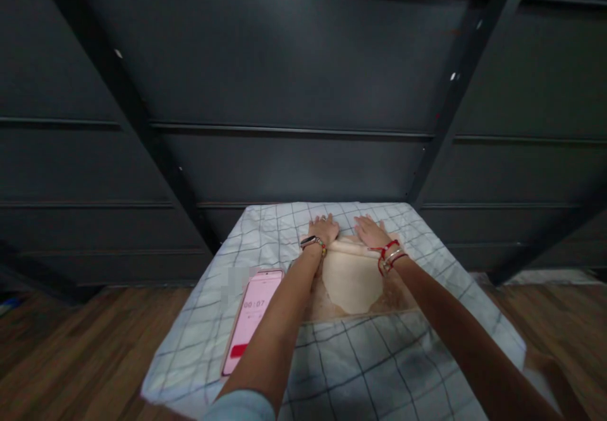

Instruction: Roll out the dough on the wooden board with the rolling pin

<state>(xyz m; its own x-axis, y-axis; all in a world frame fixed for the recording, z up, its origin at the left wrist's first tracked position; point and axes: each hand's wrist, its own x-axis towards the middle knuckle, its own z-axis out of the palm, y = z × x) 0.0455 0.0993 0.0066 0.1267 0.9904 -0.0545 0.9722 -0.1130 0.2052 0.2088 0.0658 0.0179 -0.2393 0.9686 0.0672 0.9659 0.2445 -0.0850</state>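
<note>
Head view. Reference item: the brown work board (398,298), which lies on a checked tablecloth (370,370). A pale dough sheet (353,282) lies on the board, flat over the near and middle portions, with bare surface at its sides. Toward the far edge of the board, a pale roll (355,248) runs crosswise between the hands. Whether it is dough alone or dough around a pin cannot be determined.

Hand positions: the left hand (323,230) is palm-down at the far left of the board, fingers spread and extended; the right hand (372,232) is palm-down at the far right, fingers extended. Neither appears to pinch anything; contact beneath the palms is hidden. A watch (309,241) is on the left wrist, bracelets (389,255) on the right.

Progress, by judgement: the dough is flattened into a thin sheet and a roll is formed at the far end; the portion nearer the person lies flat and unrolled.

Containers: none can be identified. Left of the board, a smartphone (253,310) displays a reading of 00:07. Beyond the board and tablecloth stands a dark panelled wall (284,54).
</note>
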